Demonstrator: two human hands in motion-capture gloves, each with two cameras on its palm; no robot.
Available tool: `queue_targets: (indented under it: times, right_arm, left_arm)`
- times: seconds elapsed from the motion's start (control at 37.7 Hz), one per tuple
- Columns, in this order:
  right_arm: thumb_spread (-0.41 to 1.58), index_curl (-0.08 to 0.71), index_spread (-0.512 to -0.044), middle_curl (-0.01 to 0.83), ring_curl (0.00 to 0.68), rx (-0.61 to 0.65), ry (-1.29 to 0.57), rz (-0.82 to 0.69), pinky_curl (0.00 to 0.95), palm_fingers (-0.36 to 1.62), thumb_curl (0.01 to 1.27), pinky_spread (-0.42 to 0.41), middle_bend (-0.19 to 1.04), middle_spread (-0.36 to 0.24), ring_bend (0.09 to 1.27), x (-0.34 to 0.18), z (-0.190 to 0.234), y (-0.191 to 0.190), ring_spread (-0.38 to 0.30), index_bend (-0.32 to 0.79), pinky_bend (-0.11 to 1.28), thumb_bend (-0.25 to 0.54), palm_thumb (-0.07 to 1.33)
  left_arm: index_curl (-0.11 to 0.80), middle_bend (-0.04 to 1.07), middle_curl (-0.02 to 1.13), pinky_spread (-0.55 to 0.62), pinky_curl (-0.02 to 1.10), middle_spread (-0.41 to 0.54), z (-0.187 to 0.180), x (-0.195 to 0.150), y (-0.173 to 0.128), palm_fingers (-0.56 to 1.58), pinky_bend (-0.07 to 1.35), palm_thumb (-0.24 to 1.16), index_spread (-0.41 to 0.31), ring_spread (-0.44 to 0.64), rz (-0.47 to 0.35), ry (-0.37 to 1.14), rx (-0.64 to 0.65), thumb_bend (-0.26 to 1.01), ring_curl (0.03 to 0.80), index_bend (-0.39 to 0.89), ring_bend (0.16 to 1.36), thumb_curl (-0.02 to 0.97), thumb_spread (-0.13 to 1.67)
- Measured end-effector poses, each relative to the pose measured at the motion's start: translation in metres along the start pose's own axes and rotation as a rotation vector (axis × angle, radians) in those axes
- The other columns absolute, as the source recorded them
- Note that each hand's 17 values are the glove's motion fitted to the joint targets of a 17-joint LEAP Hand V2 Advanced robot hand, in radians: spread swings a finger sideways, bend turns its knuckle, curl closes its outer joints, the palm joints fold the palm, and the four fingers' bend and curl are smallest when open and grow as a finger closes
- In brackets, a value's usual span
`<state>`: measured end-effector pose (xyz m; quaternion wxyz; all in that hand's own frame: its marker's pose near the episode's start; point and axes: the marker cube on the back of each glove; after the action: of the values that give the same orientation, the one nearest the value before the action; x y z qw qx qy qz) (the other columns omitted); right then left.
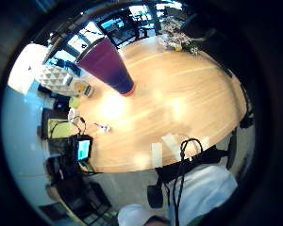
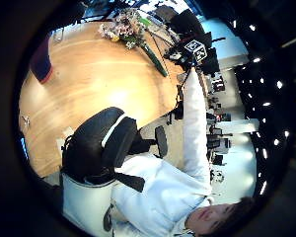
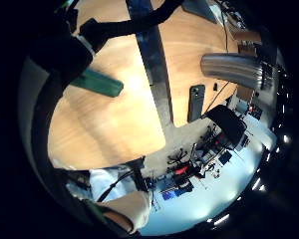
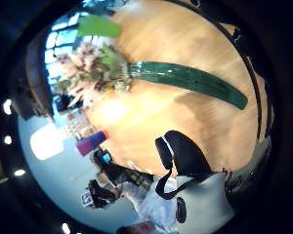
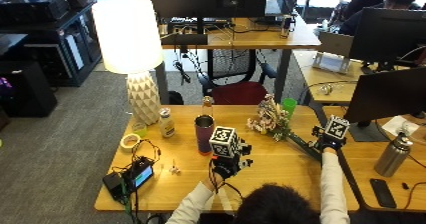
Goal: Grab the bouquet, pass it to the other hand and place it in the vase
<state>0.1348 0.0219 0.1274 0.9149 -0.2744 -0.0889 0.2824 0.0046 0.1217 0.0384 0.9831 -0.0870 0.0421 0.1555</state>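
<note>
The bouquet lies on the wooden table, pale flowers toward the far edge and its green wrapped stem pointing to the near right. My right hand hovers just over the stem's end and holds nothing; the right thumb side palm view looks down on the stem and flowers. A dark purple vase stands upright left of the bouquet. My left hand hangs above the table in front of the vase, fingers relaxed and empty.
A white lamp, a small bottle and a tape roll stand at the left. A green cup sits behind the flowers. A monitor, metal bottle and phone lie at the right.
</note>
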Motion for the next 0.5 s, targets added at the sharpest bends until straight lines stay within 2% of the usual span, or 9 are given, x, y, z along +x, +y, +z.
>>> queue_targets:
  times: [0.08,0.21,0.4,0.5]
  right_arm:
    - [1.00,0.089,-0.329,0.396,0.361,-0.040,0.005,0.006,0.348,0.56,0.31,0.181,0.39,-0.010,0.67,0.003,0.016,-0.009,-0.068,0.09,0.65,-0.013,0.61]
    - [0.99,0.104,-0.340,0.405,0.361,0.055,0.018,-0.025,0.344,0.55,0.32,0.179,0.40,-0.021,0.64,0.002,0.034,-0.035,-0.079,0.09,0.62,-0.019,0.64]
    - [0.97,0.144,-0.340,0.403,0.354,-0.005,0.109,-0.028,0.338,0.53,0.34,0.172,0.37,-0.035,0.58,0.002,0.063,-0.037,-0.085,0.14,0.58,-0.010,0.69]
    - [0.97,0.208,-0.329,0.394,0.338,0.149,0.129,-0.017,0.305,0.73,0.34,0.121,0.33,-0.061,0.56,0.001,0.064,-0.048,-0.112,0.27,0.48,-0.001,0.75]
  left_arm:
    - [0.399,0.14,0.21,0.30,0.33,0.166,-0.001,0.003,0.005,0.35,0.38,0.29,-0.056,0.25,-0.005,0.000,-0.016,-0.02,0.269,0.18,0.51,0.249,1.06]
    - [0.402,0.14,0.21,0.29,0.33,0.162,-0.003,0.005,0.011,0.35,0.38,0.28,-0.057,0.25,-0.001,0.004,-0.043,-0.02,0.272,0.18,0.51,0.253,1.06]
    - [0.407,0.14,0.21,0.29,0.34,0.161,0.007,0.002,0.003,0.35,0.38,0.28,-0.056,0.25,-0.007,0.051,-0.044,-0.02,0.274,0.19,0.51,0.257,1.06]
    - [0.409,0.14,0.22,0.29,0.34,0.160,0.020,-0.001,-0.005,0.35,0.38,0.28,-0.056,0.25,-0.014,0.087,-0.070,-0.02,0.274,0.19,0.50,0.259,1.06]
